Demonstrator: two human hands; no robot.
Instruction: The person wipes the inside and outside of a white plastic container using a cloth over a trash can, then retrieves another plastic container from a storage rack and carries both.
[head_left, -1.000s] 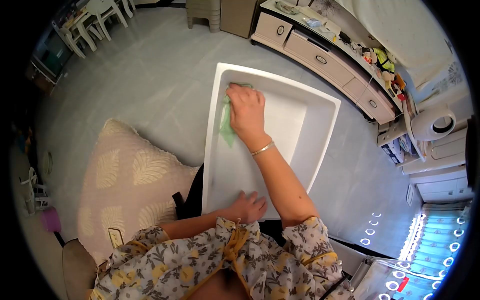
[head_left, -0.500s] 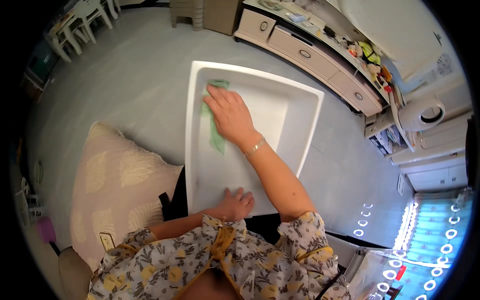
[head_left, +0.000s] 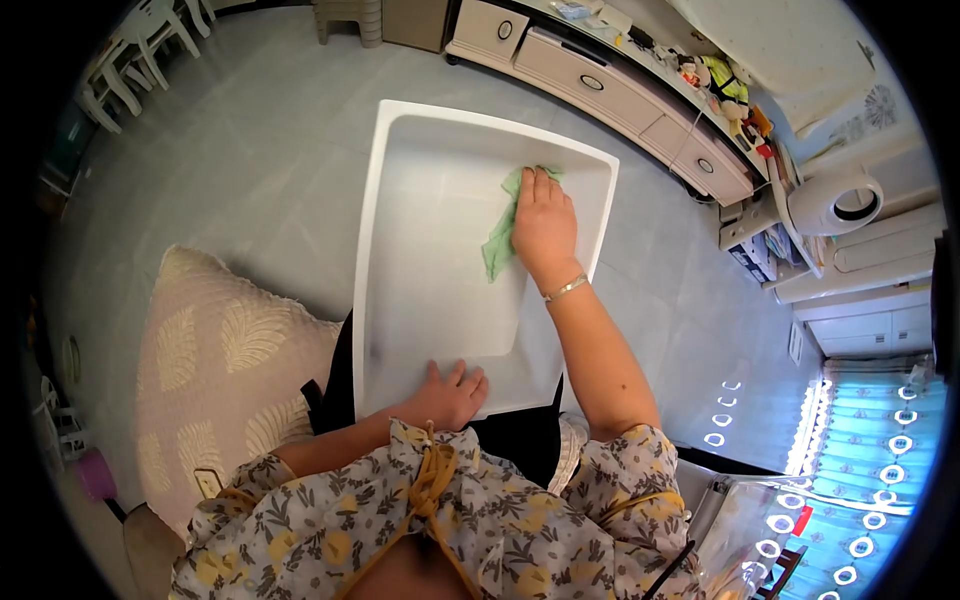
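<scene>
A white rectangular bin (head_left: 367, 250) rests tilted on the lap, its open side facing up. Inside it, near the far right corner, my right hand (head_left: 546, 225) presses a thin green cloth (head_left: 500, 245) against the inner surface. The fingertips lie on the cloth, and part of it hangs out to the left of the hand. My left hand (head_left: 447, 393) lies with fingers spread on the near inner wall of the bin and holds nothing.
A patterned cushion (head_left: 225, 360) is left of the bin. Beyond it stand a long drawer cabinet (head_left: 610, 90) with toys and small items on top, stacked stools (head_left: 348, 22) and white chairs (head_left: 165, 30). A blue curtain (head_left: 870, 440) hangs at the lower right.
My right hand has carried the green cloth from the bin's left side across to its far right part. My left hand stays at the near wall. The view has shifted slightly.
</scene>
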